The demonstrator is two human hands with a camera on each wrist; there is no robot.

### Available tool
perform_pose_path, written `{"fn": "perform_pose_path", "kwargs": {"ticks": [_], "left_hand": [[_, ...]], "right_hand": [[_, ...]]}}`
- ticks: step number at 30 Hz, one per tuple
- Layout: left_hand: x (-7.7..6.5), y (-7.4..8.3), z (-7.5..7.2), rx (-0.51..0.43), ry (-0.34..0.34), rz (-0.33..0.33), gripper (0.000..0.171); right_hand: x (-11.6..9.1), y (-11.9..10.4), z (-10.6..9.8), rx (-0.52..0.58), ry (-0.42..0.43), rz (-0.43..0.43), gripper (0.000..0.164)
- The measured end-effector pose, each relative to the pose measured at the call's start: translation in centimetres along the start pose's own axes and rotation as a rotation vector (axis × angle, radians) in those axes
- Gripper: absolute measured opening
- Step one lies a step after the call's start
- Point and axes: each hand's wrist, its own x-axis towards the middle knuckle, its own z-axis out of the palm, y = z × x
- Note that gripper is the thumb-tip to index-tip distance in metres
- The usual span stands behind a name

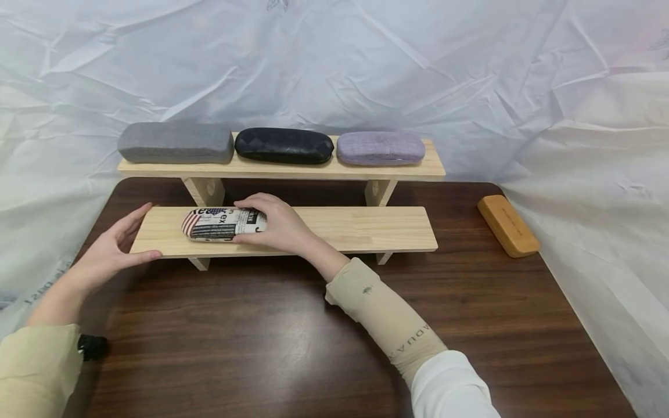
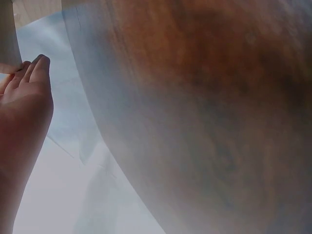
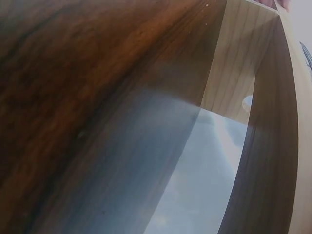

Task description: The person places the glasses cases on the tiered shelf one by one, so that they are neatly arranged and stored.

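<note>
A glasses case printed with newspaper lettering and a flag lies on the left part of the lower wooden shelf. My right hand grips its right end, thumb at the front and fingers at the back. At the shelf's left end, my left hand holds the board, its thumb along the front edge and its fingers by the back corner. The left wrist view shows those fingers against the board's edge. From the right wrist, the camera looks under the shelf, so the case is hidden there.
On the upper wooden shelf stand a grey case, a black case and a lilac case in a row. An orange-brown case lies at the right of the dark table. White sheeting hangs behind.
</note>
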Motion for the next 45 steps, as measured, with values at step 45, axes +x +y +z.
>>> {"fn": "perform_pose_path", "kwargs": {"ticks": [45], "left_hand": [[0.1,0.1,0.1,0.021,-0.001,-0.009,0.103]], "right_hand": [[-13.5,8.6,-10.7,0.104,0.273,0.151,0.057]]}}
